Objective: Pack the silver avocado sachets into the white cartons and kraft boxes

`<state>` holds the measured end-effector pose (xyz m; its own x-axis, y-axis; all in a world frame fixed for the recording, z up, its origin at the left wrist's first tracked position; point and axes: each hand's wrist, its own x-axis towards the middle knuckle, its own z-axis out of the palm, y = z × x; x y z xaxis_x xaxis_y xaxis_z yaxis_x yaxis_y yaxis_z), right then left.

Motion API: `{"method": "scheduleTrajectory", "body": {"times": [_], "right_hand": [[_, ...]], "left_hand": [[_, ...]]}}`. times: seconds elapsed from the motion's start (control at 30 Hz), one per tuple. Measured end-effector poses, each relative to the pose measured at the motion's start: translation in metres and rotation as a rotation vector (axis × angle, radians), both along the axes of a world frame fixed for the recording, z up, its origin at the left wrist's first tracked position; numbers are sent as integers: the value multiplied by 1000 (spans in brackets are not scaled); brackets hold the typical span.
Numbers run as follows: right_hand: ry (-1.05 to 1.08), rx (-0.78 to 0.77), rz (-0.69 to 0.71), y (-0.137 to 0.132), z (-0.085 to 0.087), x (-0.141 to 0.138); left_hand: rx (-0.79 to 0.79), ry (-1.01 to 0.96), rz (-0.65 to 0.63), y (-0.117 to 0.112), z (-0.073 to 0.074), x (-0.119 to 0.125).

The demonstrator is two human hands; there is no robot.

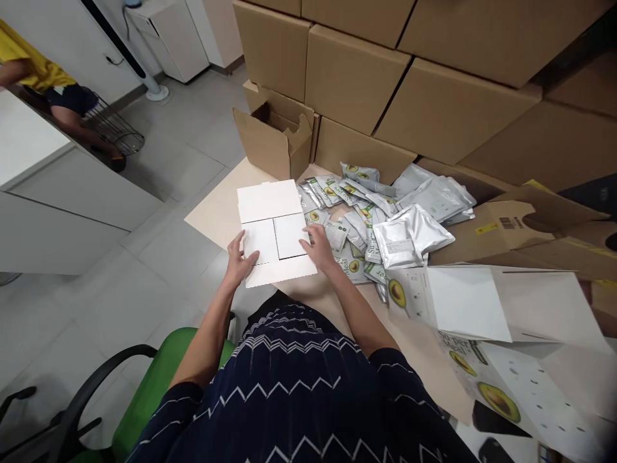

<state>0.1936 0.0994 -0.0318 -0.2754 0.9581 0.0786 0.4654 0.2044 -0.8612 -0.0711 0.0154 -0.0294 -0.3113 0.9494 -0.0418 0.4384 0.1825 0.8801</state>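
White carton (263,238) showing at 12 o'clock over table (214,209), long axis running 12 to 6. Left hand (238,260) touching 9 o'clock edge, right hand (319,248) touching 3 o'clock edge; fingers spreading apart, cannot tell if clamping.

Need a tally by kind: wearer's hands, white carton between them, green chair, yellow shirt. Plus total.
Wearer's left hand and right hand: 2
White carton: 1
Green chair: 1
Yellow shirt: 1
Total: 5
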Motion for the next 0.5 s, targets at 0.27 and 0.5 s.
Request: {"method": "scheduleTrajectory", "body": {"times": [0.27,0.5], "right_hand": [[-229,-78,518,5,28,42],[-110,-164,389,2,37,38]], "left_hand": [[-19,408,-560,-4,23,-37],[-73,275,-601,-18,33,-44]]}}
